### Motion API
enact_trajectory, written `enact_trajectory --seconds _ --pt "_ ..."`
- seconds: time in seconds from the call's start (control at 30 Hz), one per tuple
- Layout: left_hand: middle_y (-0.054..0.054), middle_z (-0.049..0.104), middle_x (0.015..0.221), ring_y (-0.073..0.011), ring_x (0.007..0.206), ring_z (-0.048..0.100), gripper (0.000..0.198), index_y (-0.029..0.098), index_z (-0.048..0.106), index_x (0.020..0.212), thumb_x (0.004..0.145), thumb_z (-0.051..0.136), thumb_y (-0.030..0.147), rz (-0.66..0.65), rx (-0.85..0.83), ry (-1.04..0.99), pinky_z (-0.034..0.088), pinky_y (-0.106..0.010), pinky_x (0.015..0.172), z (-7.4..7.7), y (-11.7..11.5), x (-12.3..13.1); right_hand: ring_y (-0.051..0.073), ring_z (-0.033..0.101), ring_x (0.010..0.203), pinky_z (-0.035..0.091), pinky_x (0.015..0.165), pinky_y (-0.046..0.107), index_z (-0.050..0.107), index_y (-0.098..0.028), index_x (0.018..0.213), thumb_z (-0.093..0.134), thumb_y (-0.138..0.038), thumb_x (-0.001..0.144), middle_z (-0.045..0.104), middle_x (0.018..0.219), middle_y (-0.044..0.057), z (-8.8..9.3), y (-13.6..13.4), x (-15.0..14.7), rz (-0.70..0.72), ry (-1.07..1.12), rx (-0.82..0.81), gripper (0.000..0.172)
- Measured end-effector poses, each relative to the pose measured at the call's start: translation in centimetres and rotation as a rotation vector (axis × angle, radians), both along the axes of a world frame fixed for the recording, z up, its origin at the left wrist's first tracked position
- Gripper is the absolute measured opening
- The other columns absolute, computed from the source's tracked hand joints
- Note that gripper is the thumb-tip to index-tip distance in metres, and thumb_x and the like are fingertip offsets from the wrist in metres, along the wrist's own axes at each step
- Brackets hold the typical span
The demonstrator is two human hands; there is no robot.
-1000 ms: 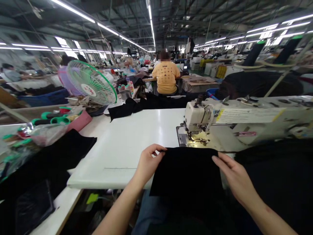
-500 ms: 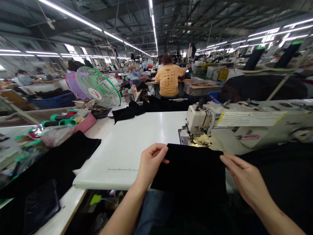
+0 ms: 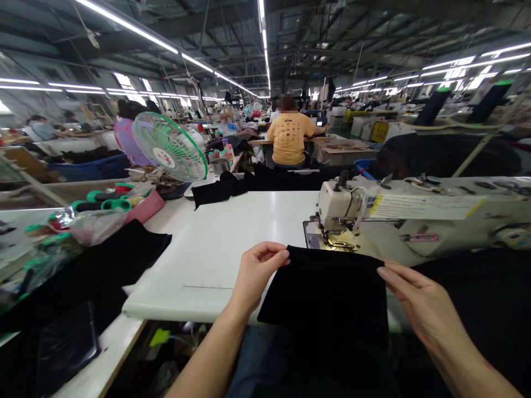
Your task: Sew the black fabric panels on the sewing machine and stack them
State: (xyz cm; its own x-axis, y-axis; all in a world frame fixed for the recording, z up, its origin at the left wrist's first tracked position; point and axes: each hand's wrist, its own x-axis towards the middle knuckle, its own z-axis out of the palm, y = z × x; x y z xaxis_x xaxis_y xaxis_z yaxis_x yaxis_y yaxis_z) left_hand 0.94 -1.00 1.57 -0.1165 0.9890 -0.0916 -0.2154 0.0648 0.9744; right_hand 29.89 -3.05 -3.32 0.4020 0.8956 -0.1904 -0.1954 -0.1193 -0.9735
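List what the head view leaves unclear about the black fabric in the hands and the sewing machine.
Head view:
- Lower end of the black fabric: runs toward the bottom edge and merges with dark cloth below.
- Left hand and right hand: the fabric hides any thumbs, so a grip cannot be confirmed.
- Needle of the sewing machine: too small to make out.

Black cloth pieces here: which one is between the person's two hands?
The piece by the sewing machine, between the left hand and right hand; the others lie untouched, farther away on the tables.
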Motion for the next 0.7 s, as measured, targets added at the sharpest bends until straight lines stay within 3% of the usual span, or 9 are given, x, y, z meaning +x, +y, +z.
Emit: enact_trajectory --seconds 0.13,0.3,0.5,0.6,0.7 --pt "0.0 0.068 0.068 -0.0093 0.062 0.061 0.017 0.014 0.073 0.071 0.065 0.082 0.027 0.023 0.009 0.044 0.055 -0.019 0.057 0.2 0.0 0.2 0.028 0.065 0.115 0.043 0.111 0.035 0.08 -0.024 0.081 0.096 -0.043 0.045 0.078 0.103 0.003 0.2 0.0 0.0 -0.001 -0.008 -0.017 0.044" --pt "0.001 0.067 0.069 -0.0078 0.056 0.057 0.017 0.014 0.07 0.07 0.066 0.08 0.027 0.024 0.067 0.113 0.052 -0.018 0.052 0.2 0.1 0.2 0.027 0.067 0.111 0.049 0.103 0.029 0.08 -0.024 0.079 0.097 -0.042 0.042 0.078 0.097 0.003 0.7 0.1 -0.1 -0.005 0.035 -0.039 0.044" --pt "0.0 0.067 0.071 -0.0104 0.063 0.061 0.023 0.015 0.064 0.071 0.064 0.082 0.027 0.056 0.068 0.119 0.053 -0.019 0.053 0.2 0.5 0.0 0.027 0.066 0.112 0.05 0.099 0.031 0.081 -0.024 0.087 0.091 -0.045 0.057 0.077 0.106 0.006 0.7 0.1 0.1 0.058 -0.088 0.021 0.039" --pt "-0.001 0.069 0.076 -0.0118 0.068 0.063 0.03 0.016 0.06 0.07 0.06 0.086 0.027 0.088 0.06 0.098 0.054 -0.018 0.054 0.1 0.6 -0.4 0.029 0.067 0.108 0.051 0.097 0.036 0.081 -0.022 0.084 0.088 -0.045 0.062 0.077 0.107 0.008 1.6 0.0 -0.2 0.102 -0.207 0.088 0.032" --pt "-0.001 0.069 0.077 -0.0112 0.068 0.062 0.035 0.016 0.057 0.066 0.056 0.089 0.028 0.112 0.055 0.1 0.054 -0.018 0.055 -0.1 1.0 -0.9 0.028 0.069 0.099 0.052 0.089 0.036 0.08 -0.022 0.078 0.087 -0.044 0.063 0.077 0.102 0.008 2.6 0.1 -0.7 0.146 -0.175 0.125 0.027"
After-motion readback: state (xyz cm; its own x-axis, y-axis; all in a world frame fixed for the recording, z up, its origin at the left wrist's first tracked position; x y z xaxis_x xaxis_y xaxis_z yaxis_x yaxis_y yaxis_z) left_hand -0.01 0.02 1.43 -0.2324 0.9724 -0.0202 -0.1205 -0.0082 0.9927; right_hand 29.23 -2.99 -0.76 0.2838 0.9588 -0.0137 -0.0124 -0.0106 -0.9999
